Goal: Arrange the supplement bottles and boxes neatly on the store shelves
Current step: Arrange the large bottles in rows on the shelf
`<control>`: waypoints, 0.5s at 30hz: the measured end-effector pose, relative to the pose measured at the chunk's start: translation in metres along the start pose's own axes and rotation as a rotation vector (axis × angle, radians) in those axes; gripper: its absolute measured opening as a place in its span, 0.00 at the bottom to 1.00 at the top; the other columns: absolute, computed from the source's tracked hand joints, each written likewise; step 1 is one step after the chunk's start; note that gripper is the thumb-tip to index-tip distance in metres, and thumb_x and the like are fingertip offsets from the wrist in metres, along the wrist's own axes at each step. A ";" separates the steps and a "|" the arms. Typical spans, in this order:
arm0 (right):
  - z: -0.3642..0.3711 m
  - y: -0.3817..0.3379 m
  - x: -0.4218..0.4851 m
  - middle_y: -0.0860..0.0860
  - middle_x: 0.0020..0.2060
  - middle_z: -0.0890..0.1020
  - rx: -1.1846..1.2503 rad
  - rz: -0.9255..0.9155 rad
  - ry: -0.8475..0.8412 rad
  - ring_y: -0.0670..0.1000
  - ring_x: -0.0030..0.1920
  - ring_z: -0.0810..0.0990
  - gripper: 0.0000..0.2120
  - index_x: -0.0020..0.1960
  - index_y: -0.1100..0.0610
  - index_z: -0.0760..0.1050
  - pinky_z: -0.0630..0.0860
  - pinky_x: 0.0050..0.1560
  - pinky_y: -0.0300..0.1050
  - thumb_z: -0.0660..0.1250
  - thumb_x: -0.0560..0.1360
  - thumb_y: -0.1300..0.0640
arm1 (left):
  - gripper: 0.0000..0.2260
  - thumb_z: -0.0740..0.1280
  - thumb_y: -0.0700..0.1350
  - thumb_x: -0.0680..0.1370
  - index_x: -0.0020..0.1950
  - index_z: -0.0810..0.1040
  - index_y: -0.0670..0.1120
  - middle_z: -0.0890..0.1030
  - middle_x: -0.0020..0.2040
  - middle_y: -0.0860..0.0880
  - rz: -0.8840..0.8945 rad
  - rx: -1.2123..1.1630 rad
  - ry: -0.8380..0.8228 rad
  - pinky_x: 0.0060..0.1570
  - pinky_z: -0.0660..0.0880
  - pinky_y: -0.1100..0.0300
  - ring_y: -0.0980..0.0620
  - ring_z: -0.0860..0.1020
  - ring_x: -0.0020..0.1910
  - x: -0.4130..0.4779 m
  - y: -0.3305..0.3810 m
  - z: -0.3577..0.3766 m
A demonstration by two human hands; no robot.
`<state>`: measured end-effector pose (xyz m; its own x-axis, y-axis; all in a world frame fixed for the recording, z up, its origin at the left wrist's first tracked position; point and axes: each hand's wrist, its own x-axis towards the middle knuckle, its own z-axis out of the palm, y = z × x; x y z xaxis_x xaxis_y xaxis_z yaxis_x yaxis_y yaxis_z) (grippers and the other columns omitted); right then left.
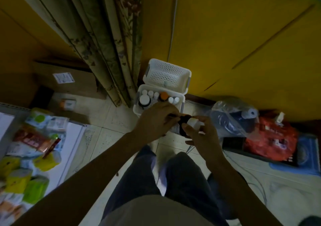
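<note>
While the person stands over a tiled floor (111, 121), both hands meet near the centre of the view around a dark bottle with a white cap (188, 124). The right hand (203, 135), at about 4 o'clock from the bottle, has its thumb and fingers closed on the cap end. The left hand (156, 119), at 9 o'clock from it, curls over the bottle's other end; blur and dim light hide how firmly it grips, though it seems closed on it. Just beyond the hands at 12 o'clock sits a white basket (139, 111) on the floor, holding several white-capped bottles (144, 100) and one orange-capped bottle (163, 96). A second, perforated white basket (166, 72) stands touching it further out, against a yellow wall (225, 34). A patterned curtain (104, 43) hangs at 11 o'clock. At 8 o'clock a white shelf (73, 135) carries green, yellow and red packets (34, 156). At 3 o'clock lie a clear plastic bag (231, 118) and a red bag (271, 142).
</note>
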<state>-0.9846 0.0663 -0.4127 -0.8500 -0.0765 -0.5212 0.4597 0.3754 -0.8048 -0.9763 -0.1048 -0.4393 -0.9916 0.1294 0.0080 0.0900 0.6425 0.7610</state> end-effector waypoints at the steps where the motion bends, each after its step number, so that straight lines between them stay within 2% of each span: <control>1: 0.003 0.001 0.006 0.50 0.48 0.76 -0.020 0.015 -0.002 0.49 0.43 0.81 0.14 0.52 0.47 0.69 0.82 0.38 0.46 0.72 0.73 0.58 | 0.14 0.63 0.52 0.75 0.50 0.80 0.43 0.82 0.47 0.45 -0.086 -0.059 -0.016 0.48 0.77 0.52 0.46 0.80 0.48 0.002 -0.008 0.003; 3: 0.008 0.008 0.022 0.46 0.46 0.75 -0.083 0.046 -0.014 0.50 0.44 0.81 0.17 0.51 0.45 0.69 0.82 0.42 0.54 0.73 0.71 0.58 | 0.20 0.62 0.56 0.75 0.57 0.78 0.42 0.80 0.53 0.43 -0.252 -0.132 -0.028 0.53 0.76 0.51 0.44 0.78 0.53 0.005 -0.025 0.015; 5: 0.015 0.016 0.043 0.44 0.47 0.75 -0.172 0.034 -0.039 0.51 0.46 0.81 0.19 0.54 0.46 0.68 0.81 0.46 0.57 0.74 0.70 0.58 | 0.28 0.58 0.60 0.74 0.64 0.74 0.41 0.77 0.59 0.41 -0.367 -0.126 -0.037 0.57 0.74 0.48 0.42 0.75 0.59 0.004 -0.044 0.028; 8: 0.030 0.032 0.087 0.49 0.51 0.77 -0.385 -0.010 -0.094 0.51 0.51 0.79 0.22 0.60 0.53 0.70 0.79 0.53 0.53 0.75 0.70 0.55 | 0.29 0.65 0.54 0.77 0.73 0.65 0.41 0.70 0.70 0.40 -0.493 -0.029 -0.082 0.64 0.70 0.46 0.40 0.68 0.68 0.000 -0.071 0.047; 10: 0.043 0.046 0.123 0.56 0.57 0.77 -0.513 -0.031 -0.129 0.55 0.56 0.77 0.29 0.63 0.58 0.69 0.76 0.56 0.55 0.77 0.68 0.53 | 0.31 0.67 0.50 0.77 0.75 0.60 0.41 0.63 0.74 0.40 -0.529 0.037 -0.105 0.67 0.66 0.48 0.41 0.63 0.72 -0.006 -0.086 0.057; 15: 0.088 0.080 0.211 0.56 0.61 0.76 -0.643 -0.019 -0.286 0.56 0.60 0.75 0.35 0.65 0.58 0.67 0.75 0.57 0.50 0.79 0.64 0.50 | 0.33 0.66 0.51 0.78 0.77 0.53 0.45 0.54 0.78 0.45 -0.656 0.111 -0.124 0.72 0.60 0.51 0.46 0.56 0.76 -0.007 -0.120 0.076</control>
<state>-1.1047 -0.0013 -0.6125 -0.7148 -0.2952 -0.6340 0.1271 0.8366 -0.5328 -0.9727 -0.1255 -0.5803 -0.8266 -0.2329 -0.5123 -0.5115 0.6906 0.5114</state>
